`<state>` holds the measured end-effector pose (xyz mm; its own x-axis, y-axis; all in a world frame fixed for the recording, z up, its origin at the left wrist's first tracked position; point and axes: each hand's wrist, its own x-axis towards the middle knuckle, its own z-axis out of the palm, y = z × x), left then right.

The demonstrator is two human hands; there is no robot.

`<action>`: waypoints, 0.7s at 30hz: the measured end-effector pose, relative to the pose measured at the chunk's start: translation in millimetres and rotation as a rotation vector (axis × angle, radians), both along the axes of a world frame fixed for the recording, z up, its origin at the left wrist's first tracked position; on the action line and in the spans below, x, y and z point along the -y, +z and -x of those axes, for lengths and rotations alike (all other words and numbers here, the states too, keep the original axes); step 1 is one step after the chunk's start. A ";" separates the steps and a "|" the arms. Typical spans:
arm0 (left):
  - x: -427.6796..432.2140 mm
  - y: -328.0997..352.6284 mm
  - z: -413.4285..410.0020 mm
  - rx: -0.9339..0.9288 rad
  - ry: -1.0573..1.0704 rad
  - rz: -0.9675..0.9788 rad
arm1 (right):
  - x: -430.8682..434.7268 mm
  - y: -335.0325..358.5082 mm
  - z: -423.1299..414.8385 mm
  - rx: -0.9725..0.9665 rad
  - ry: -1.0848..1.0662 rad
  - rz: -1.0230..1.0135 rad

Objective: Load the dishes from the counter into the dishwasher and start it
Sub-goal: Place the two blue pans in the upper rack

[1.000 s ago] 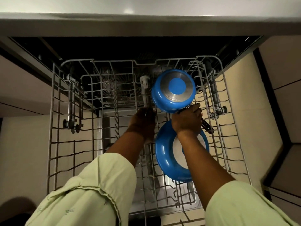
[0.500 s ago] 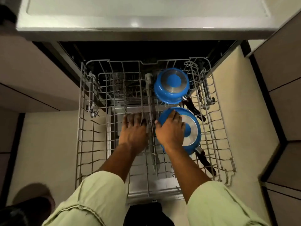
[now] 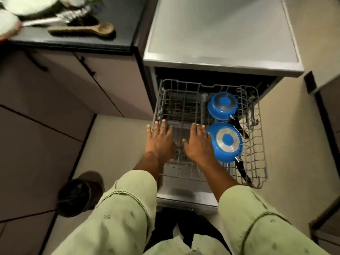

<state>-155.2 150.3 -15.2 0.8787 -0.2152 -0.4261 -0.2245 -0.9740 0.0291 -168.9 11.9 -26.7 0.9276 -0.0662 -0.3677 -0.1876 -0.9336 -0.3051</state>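
Observation:
The dishwasher's wire rack (image 3: pixel 257 148) is pulled out over the open door (image 3: pixel 185 195). Two blue pans lie upside down in its right half: a small one (image 3: pixel 221 105) at the back and a larger one (image 3: pixel 227 142) in front, black handles pointing toward me. My left hand (image 3: pixel 160 140) hovers flat with spread fingers over the rack's left edge, holding nothing. My right hand (image 3: pixel 197 142) is flat over the rack's middle, just left of the larger pan, holding nothing. Dishes remain on the dark counter (image 3: pixel 73 39) at the upper left.
On the counter lie a wooden spoon (image 3: pixel 82 31), a metal utensil (image 3: pixel 55 18) and white plates (image 3: pixel 27 5), all blurred. The dishwasher's grey top (image 3: pixel 220 32) is at the back. A black bin (image 3: pixel 75 196) stands on the floor at the left. Cabinets flank both sides.
My right hand has let go of the larger blue pan and both hands have lifted back from the rack. My view has pulled back and swung left, bringing the counter into sight.

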 end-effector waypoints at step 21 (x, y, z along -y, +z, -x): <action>-285.4 159.0 11.2 0.411 0.192 0.060 | -271.7 162.8 -29.2 0.357 0.214 0.050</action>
<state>-166.4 435.7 143.8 0.9987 -0.0452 -0.0251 -0.0443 -0.9985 0.0333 -139.7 283.5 136.1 0.9910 0.1324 -0.0220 0.1217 -0.9554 -0.2692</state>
